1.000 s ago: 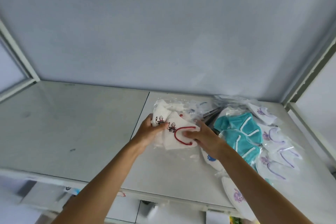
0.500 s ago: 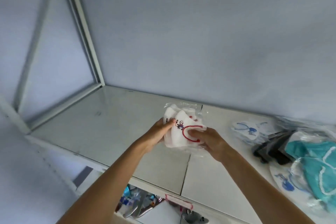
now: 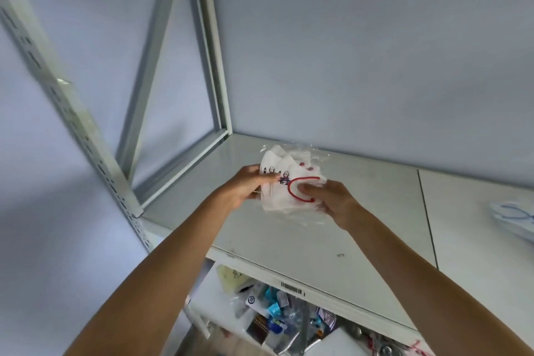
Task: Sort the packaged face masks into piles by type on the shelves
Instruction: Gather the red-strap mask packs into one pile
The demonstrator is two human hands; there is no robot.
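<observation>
A small stack of white face masks with red ear loops (image 3: 284, 182), each in a clear wrapper and printed with a little figure, hangs in the air above the left part of the white shelf (image 3: 303, 243). My left hand (image 3: 245, 186) grips the stack's left edge with thumb on top. My right hand (image 3: 329, 201) pinches its right side by the red loop. At the far right edge lies a packaged white mask with blue loops (image 3: 517, 218).
Grey metal uprights (image 3: 213, 49) and a diagonal brace frame the shelf's left end, with a plain wall behind. A seam (image 3: 427, 217) splits the shelf board. Below the front lip, a lower shelf holds mixed small packets (image 3: 277, 315).
Both hands have carried the red-loop stack leftward along the shelf, away from the mixed pile. My view has swung left, so the teal and purple-loop masks are out of sight.
</observation>
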